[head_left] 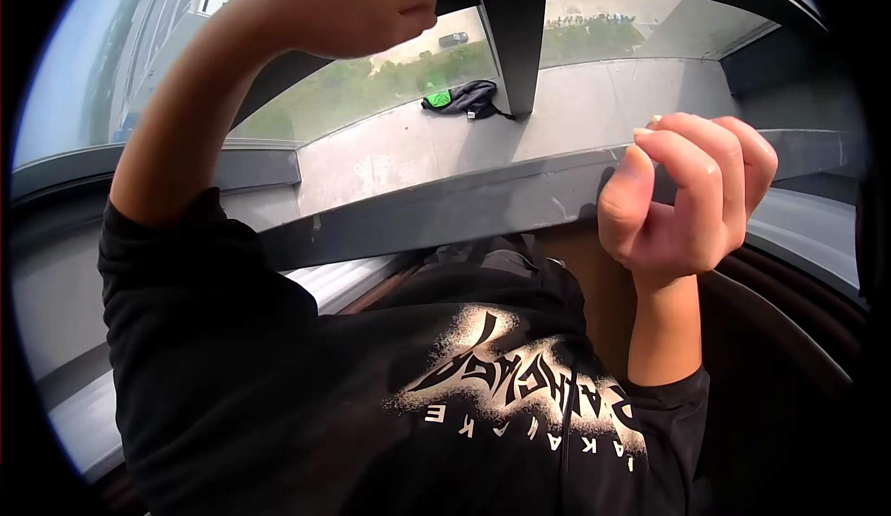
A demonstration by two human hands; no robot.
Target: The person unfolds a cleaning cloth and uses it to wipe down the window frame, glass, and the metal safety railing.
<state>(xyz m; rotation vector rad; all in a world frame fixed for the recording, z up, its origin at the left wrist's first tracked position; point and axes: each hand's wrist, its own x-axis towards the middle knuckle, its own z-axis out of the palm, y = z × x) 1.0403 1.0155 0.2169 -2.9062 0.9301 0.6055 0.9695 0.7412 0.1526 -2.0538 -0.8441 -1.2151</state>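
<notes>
My left hand point(376, 6) is raised at the top of the view, in front of the dark window frame point(512, 43). Its fingers are curled into a fist, and what they hold, if anything, is hidden. On the right, my right hand point(691, 196) is held up above the grey rail point(445, 208). The fingers bend over toward the thumb, with the tips close together and nothing visible between them. Beyond the rail, between the two hands, a dark grey and bright green bag-like bundle point(475, 100) lies on the pale ledge point(594, 98), touched by neither hand.
Glass panes point(640, 29) stand behind the ledge. Through them a dark car point(454, 40) and green bushes point(371, 89) show far below. The rail crosses in front of my body, above a white sill point(339, 284). A thin cord point(565, 423) hangs over my black shirt point(278, 377).
</notes>
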